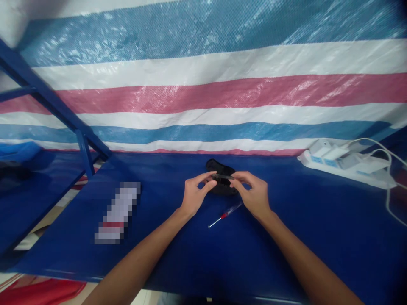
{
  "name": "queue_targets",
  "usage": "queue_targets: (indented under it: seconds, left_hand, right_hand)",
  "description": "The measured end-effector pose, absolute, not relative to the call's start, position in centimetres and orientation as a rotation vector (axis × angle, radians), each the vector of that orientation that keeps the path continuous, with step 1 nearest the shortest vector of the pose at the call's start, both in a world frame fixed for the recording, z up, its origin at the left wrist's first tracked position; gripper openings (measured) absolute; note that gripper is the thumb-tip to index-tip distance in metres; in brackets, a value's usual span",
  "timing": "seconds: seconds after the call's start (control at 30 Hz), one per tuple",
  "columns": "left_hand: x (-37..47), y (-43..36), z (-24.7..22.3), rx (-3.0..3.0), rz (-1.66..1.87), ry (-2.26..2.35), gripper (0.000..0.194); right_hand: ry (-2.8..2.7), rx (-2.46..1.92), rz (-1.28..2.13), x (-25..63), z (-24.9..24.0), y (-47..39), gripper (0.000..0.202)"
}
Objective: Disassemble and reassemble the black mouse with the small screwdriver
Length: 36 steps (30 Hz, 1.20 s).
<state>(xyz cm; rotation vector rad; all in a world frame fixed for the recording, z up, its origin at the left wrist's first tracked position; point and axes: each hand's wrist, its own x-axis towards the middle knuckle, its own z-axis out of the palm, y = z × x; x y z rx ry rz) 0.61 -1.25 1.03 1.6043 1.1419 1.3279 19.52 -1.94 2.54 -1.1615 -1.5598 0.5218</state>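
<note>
My left hand (196,190) and my right hand (253,191) pinch a thin dark flat piece (224,176) between them, one at each end. Fingertips and thumbs close on its edges; its kind is too small to make out. Just behind and below it, black curved plastic parts (213,164) rest on the blue tabletop (178,262), partly hidden by the hands. Nearer to me lies a small screwdriver (224,214) with a clear and red handle, its metal shaft pointing toward the lower left.
A white power strip (349,168) with plugged-in adapters and white cables stands at the right. On the left lies a blurred-out pale oblong item (118,212). A blue metal frame bar (60,101) slants along the left side. Striped sheeting (203,97) hangs behind.
</note>
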Motion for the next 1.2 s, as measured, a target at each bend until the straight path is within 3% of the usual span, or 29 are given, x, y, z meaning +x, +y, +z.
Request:
queue_targets:
  seconds: [0.27,0.5,0.7,0.97,1.2]
  left_hand:
    - [0.9,-1.3,1.4,1.673,1.401,1.143,0.026]
    - [0.7,-1.2,1.9,1.876,1.507,0.993,0.047]
    - [-0.3,-0.8,2.5,2.284,1.471,0.975,0.027]
    - [-1.7,0.6,1.6,2.566,1.047,1.078,0.028]
    - [-1.6,0.8,0.6,2.622,0.846,1.195,0.025]
  right_hand:
    - [-1.445,-1.15,0.866,19.6,3.3,-2.1,0.017]
    - [-1.333,-1.107,1.136,19.8,3.6,-1.8,0.021]
    - [-1.473,-1.137,1.082,19.9,3.5,-2.1,0.025]
    - [-1.524,-1.331,0.798,20.1,2.9,-1.7,0.026]
    - [-1.534,-1.369,0.766,20.0,2.6,-1.6,0.026]
